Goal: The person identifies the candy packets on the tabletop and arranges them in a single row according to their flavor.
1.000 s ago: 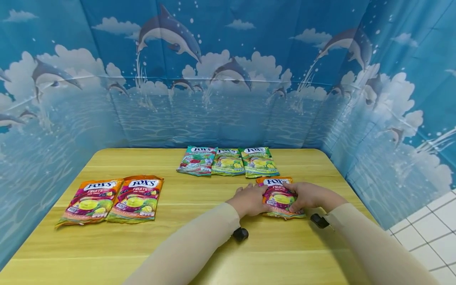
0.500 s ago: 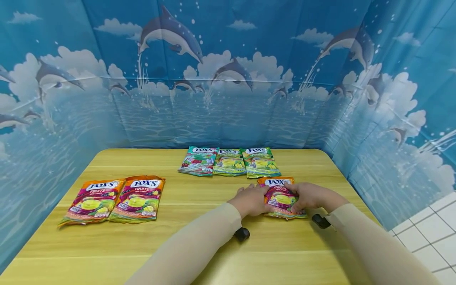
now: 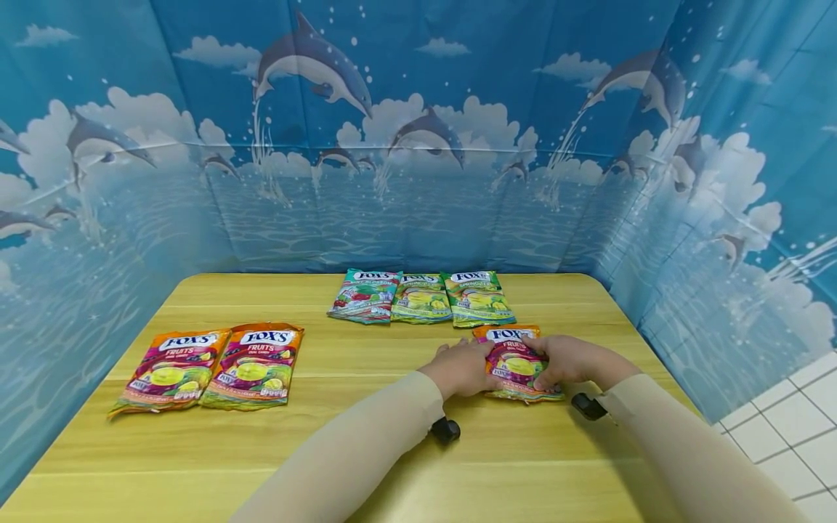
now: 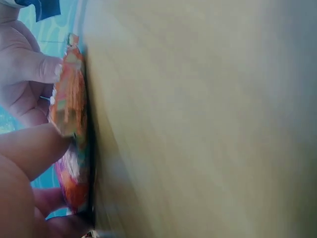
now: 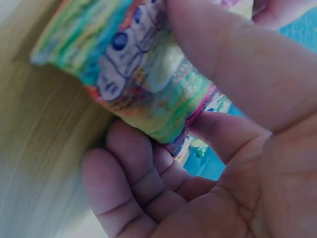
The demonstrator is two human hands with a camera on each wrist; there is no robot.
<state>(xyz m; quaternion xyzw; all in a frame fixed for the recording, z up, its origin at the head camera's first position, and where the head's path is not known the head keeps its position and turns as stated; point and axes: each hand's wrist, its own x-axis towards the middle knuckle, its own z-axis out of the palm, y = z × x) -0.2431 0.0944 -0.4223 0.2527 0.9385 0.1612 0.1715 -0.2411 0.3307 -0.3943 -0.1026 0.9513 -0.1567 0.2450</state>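
An orange and purple Fox's fruits candy bag (image 3: 513,363) lies face up toward the right of the table, between both hands. My left hand (image 3: 460,368) grips its left edge; in the left wrist view the thumb (image 4: 34,148) presses on the bag's edge, with fingertips at the far end. My right hand (image 3: 572,361) holds the right edge. The right wrist view shows that thumb (image 5: 237,64) over the bag (image 5: 158,74), with curled fingers (image 5: 131,158) at its side close to the tabletop.
Two matching candy bags (image 3: 251,367) lie side by side at the left. Along the back edge rest a teal candy bag (image 3: 364,296) and two green ones (image 3: 479,299). A dolphin-print curtain (image 3: 418,203) stands behind the wooden table (image 3: 366,450) and along its sides.
The view has shifted very slightly. Both hands stay on the same candy bag, and none of the bags has visibly moved on the table.
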